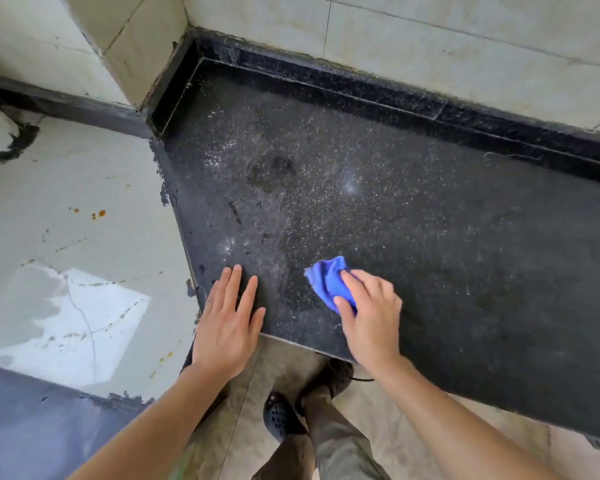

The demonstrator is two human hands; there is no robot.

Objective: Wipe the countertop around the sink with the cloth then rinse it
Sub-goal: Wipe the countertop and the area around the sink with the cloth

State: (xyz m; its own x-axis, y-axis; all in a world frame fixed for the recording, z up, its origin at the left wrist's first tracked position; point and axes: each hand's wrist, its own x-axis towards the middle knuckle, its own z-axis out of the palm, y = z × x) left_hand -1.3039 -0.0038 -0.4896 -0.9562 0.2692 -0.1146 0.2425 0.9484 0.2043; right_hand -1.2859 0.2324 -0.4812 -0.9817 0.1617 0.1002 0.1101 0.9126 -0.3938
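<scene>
A black speckled granite countertop (413,209) fills the middle and right of the head view. My right hand (371,313) presses a bunched blue cloth (328,277) onto the counter near its front edge; the cloth sticks out past my fingers to the upper left. My left hand (229,323) lies flat, fingers apart, on the counter's front left corner, empty. A dull smudge (271,168) marks the stone further back. No sink is in view.
A raised black granite ledge (361,84) runs along the tiled back wall (430,32). Left of the counter a lower pale stained surface (66,220) spreads out. My feet in dark shoes (281,415) stand on the tiled floor below the front edge.
</scene>
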